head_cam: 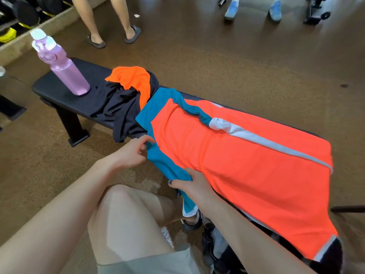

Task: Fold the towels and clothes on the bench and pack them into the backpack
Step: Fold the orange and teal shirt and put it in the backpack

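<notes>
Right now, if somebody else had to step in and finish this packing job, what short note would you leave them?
Left hand: pinching the blue shoulder edge of the orange shirt.
Right hand: gripping the blue sleeve of the same shirt at the near edge of the bench.
The shirt lies spread flat along the bench, one sleeve already folded in across it.
Beyond it sits a crumpled dark garment with an orange piece on top, then a purple bottle.
Done: shirt laid out, folding just begun.
Left: finish this fold, fold the pile, pack everything. A dark bag-like thing shows by the feet; whether it is the backpack I cannot tell.
</notes>
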{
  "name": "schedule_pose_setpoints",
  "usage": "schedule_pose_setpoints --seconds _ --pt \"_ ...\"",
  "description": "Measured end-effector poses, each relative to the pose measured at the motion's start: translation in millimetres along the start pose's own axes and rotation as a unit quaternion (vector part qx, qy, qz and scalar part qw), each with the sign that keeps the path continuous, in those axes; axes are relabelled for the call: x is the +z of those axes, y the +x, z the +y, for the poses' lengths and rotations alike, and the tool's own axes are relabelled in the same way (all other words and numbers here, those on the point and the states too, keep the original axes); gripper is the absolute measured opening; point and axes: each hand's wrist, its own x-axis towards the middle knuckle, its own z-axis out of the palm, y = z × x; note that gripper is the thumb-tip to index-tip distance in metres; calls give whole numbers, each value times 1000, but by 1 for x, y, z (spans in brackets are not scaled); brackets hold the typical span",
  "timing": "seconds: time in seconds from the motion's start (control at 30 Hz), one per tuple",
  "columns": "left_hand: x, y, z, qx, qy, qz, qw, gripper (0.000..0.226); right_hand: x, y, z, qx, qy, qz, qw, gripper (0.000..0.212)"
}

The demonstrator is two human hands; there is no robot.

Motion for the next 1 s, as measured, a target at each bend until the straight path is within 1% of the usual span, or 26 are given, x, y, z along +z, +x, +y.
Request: schedule_pose_setpoints --seconds 0.1,0.13,0.2,0.27,0.33,0.4,0.47,0.5,0.53,0.57,0.6,0.7,0.77,0.8,0.93,1.0 --pt "2 -5 -11 23 -110 -69 991 66 -1 2 1 -4 5 -29 1000 13" --pt "3 -5 -14 28 -134 -82 987 66 -1 3 0 -9 2 -30 1000 12" --pt "4 -3 -15 29 -156 -87 984 56 0 3 -3 -19 -2 -33 999 22" --pt "5 0 -10 20 -152 -56 987 35 0 2 -5 -23 -20 -33 999 28" --pt "7 2 -6 0 -180 8 984 18 -3 2 -4 -34 -44 -27 998 28" --pt "8 4 -4 -8 -190 72 979 11 -8 2 1 -37 -58 -10 998 17" --pt "10 5 -7 -5 -190 96 977 7 -13 1 5 -31 -61 15 998 11" --pt "10 4 -9 -2 -195 99 976 7 -16 0 7 -27 -61 30 997 11" --pt "10 3 -11 -1 -198 102 975 8 -18 0 9 -24 -53 45 997 16" --pt "11 4 -13 -1 -198 110 974 10 -20 -1 11 -13 -40 60 997 21" --pt "11 4 -15 2 -193 121 974 13 -22 0 13 4 -15 70 997 21" --pt "10 6 -20 18 -160 157 974 20 -27 -3 18 58 101 67 991 5" --pt "9 8 -23 16 -138 174 975 24 -28 -3 23 79 175 61 979 15" --pt "9 9 -22 16 -131 179 975 26 -30 -2 26 88 191 66 975 19" --pt "13 15 -14 32 -101 202 974 31 -33 2 35 120 189 121 967 15" --pt "12 18 -13 31 -62 224 972 33 -30 4 38 125 169 159 965 12"
